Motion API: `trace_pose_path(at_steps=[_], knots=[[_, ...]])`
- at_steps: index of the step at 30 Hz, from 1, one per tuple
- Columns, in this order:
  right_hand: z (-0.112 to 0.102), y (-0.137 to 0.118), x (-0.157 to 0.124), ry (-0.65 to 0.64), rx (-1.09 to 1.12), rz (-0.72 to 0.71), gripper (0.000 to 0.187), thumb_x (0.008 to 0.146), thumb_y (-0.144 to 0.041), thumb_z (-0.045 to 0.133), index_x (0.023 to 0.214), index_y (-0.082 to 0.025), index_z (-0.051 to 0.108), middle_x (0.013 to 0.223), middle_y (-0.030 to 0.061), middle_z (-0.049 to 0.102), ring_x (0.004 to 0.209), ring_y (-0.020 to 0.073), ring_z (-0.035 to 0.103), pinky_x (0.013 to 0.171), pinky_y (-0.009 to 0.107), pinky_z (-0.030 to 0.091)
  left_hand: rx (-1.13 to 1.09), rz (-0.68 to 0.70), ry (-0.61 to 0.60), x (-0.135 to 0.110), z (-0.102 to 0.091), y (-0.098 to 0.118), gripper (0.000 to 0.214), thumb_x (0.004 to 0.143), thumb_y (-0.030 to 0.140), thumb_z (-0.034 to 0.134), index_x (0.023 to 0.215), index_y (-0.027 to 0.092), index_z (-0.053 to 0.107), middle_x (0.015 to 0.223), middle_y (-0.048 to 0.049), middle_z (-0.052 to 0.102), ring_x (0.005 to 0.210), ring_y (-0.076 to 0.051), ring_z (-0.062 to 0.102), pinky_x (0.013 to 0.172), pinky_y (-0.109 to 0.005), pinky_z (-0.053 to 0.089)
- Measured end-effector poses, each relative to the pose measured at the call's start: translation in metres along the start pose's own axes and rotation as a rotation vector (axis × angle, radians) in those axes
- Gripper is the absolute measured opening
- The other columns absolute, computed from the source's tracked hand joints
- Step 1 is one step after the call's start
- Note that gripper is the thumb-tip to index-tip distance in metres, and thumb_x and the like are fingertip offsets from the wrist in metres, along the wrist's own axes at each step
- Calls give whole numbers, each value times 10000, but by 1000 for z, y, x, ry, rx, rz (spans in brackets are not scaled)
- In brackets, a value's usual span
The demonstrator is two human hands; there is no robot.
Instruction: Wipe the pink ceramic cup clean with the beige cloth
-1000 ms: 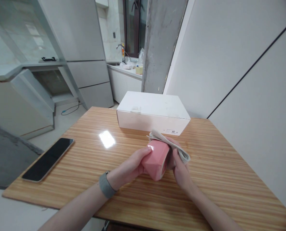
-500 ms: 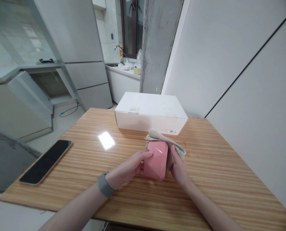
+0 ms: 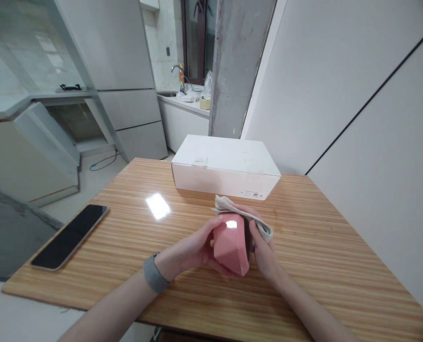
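My left hand (image 3: 200, 244) is wrapped round the near left side of a glossy pink squarish bowl (image 3: 230, 244), which is tilted on its side above the table. The bowl's opening faces right and its inside is mostly hidden. A small beige spot shows beside the left fingers; I cannot make out what it is. My right hand (image 3: 263, 247) grips a folded light grey cloth (image 3: 264, 229) at the bowl's right rim. The cloth also drapes along the bowl's far side, and some right-hand fingers are hidden behind it.
A white box (image 3: 225, 164) stands on the wooden table (image 3: 318, 266) just beyond my hands. At the table's left lies a dark-screened phone (image 3: 70, 237). A white wall (image 3: 375, 142) runs along the right, with a sink counter (image 3: 184, 102) further back.
The pink bowl has been turned in my left hand, so its faceted underside shows more. My left fingers have shifted further beneath it, and the cloth lies closer along its far side.
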State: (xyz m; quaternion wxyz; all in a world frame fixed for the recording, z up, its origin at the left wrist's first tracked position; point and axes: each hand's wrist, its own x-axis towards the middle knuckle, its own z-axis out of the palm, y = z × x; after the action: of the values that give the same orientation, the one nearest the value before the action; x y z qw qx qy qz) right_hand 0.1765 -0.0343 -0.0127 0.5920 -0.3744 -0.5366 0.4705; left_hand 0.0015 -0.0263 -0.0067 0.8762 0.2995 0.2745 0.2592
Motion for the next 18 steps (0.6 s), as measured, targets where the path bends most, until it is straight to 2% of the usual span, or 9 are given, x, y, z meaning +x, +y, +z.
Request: trace_pose_path(at_steps=[3,5,7,10,14,18], knots=[[5,4,2,185,143,201,403,816,-555,654,1091,-265,707,1116,35,741,1096,279,647,1002,411,470,54,0,-43,-1,-1,2,693,786,582,645,1295,132,511,979,-151,682,818,-260,685,699,-426,584],[6,6,5,285,196,288,428,750,-590,702,1000,-244,736,1038,45,765,1050,297,667,967,423,496,112,42,-43,-3,-1,3,754,756,451,734,1383,179,417,870,-91,684,764,-222,688,724,-409,584],[5,7,6,329,220,349,420,727,-604,715,934,-240,749,976,46,777,1018,304,679,941,432,511,179,89,-28,-3,-1,3,853,741,397,760,1449,236,311,801,-46,675,709,-204,690,700,-386,583],[5,5,5,262,268,318,409,759,-591,694,992,-258,743,1023,36,771,1091,296,658,979,428,494,296,170,44,0,2,1,842,730,485,739,1430,221,354,765,-41,655,644,-200,673,577,-315,562],[6,3,2,142,309,222,497,835,-569,626,1251,-297,635,1212,21,709,1218,271,590,1067,431,431,413,288,134,4,5,-1,763,712,563,719,1332,186,486,790,-34,634,588,-150,608,497,-255,512],[3,7,-2,142,220,220,483,833,-595,613,1201,-287,671,1194,28,718,1193,285,606,1055,442,447,383,236,186,4,6,0,732,721,665,639,1213,127,577,848,-87,666,638,-175,618,508,-279,522]])
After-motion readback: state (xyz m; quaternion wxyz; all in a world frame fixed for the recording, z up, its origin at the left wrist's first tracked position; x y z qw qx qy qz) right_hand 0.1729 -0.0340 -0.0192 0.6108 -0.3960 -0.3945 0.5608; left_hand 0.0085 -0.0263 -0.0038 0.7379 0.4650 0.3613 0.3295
